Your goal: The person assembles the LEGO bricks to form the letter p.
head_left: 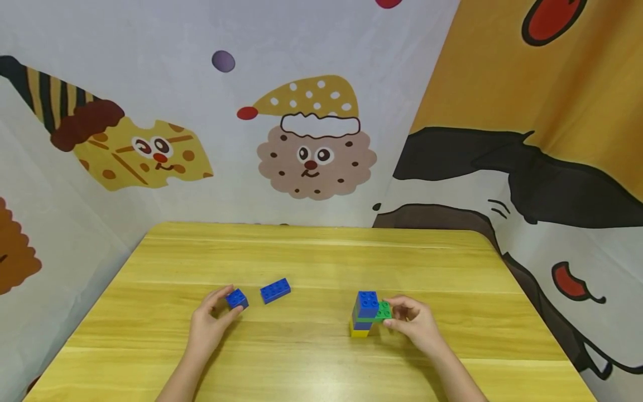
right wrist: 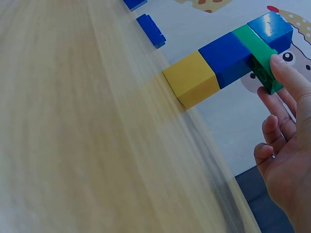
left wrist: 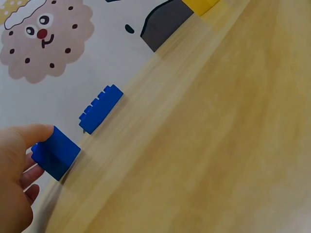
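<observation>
On the left of the table, my left hand [head_left: 208,321] pinches a small square blue brick [head_left: 237,299] between thumb and fingers. The left wrist view shows this blue brick [left wrist: 56,153] at the tabletop, the thumb on its near side. My right hand [head_left: 414,324] grips the jutting end of a green brick [head_left: 384,310] in a stacked tower. From the bottom, the tower has a yellow brick [right wrist: 192,81], a blue brick [right wrist: 226,58], the flat green brick [right wrist: 260,51] and another blue brick [right wrist: 272,30] on top. The green one overhangs to the right.
A longer blue brick [head_left: 275,291] lies on the wooden table [head_left: 301,363], just right of the left hand and apart from it. Behind the table hangs a cloth [head_left: 311,44] printed with cartoon figures.
</observation>
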`<state>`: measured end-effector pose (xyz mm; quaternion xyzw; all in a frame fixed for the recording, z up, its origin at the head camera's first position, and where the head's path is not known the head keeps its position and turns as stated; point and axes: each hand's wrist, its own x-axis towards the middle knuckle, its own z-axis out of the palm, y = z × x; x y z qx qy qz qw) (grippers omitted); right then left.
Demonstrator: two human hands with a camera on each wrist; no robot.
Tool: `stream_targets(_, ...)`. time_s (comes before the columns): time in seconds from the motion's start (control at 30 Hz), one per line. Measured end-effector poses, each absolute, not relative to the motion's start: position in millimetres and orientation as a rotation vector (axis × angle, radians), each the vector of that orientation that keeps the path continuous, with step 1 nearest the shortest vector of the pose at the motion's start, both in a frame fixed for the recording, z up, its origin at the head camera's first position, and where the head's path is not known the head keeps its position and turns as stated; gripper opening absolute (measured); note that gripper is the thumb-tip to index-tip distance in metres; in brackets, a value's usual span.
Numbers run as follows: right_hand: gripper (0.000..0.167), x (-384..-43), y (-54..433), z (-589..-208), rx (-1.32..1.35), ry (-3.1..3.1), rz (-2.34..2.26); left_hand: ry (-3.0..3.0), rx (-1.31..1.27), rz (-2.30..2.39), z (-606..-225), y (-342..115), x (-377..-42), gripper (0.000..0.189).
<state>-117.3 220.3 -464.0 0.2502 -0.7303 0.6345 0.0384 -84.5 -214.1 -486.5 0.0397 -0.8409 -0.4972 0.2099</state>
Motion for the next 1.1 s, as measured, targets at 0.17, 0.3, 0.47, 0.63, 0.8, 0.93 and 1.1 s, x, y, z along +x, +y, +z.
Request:
stream_targets(0.17,0.035,-117.4,220.6,-464.3,0.765,-2.248,1.942,-2.350,0.133,-1.403,-489.7,-215.6,-85.0,0.046)
stream_targets(0.3,0.035,-117.5,220.7,-464.1,0.753,-2.252,1.947,-2.338,0.119,-1.406,-491.3,-215.6,-85.6,0.045)
stream_targets(0.47,0.036,-117.9,220.8,-464.1,0.756,-2.249,1.955,-2.325,0.134,-1.397,-493.2,-215.6,-86.5,0.043)
stream_targets(0.63,0.036,-118.1,221.3,-464.8,0.764,-2.251,1.949,-2.334,0.150,-1.372,-494.8,-216.1,-87.1,0.042)
stream_targets(0.8,0.035,-118.2,221.7,-465.2,0.765,-2.256,1.946,-2.339,0.156,-1.377,-494.9,-216.2,-87.0,0.042)
stream_targets(0.93,0.036,-118.3,221.5,-464.7,0.774,-2.245,1.943,-2.333,0.160,-1.390,-493.4,-215.7,-86.5,0.042)
stream_targets(1.1,0.036,-117.6,221.1,-463.7,0.768,-2.244,1.950,-2.334,0.169,-1.388,-489.4,-214.0,-85.8,0.041)
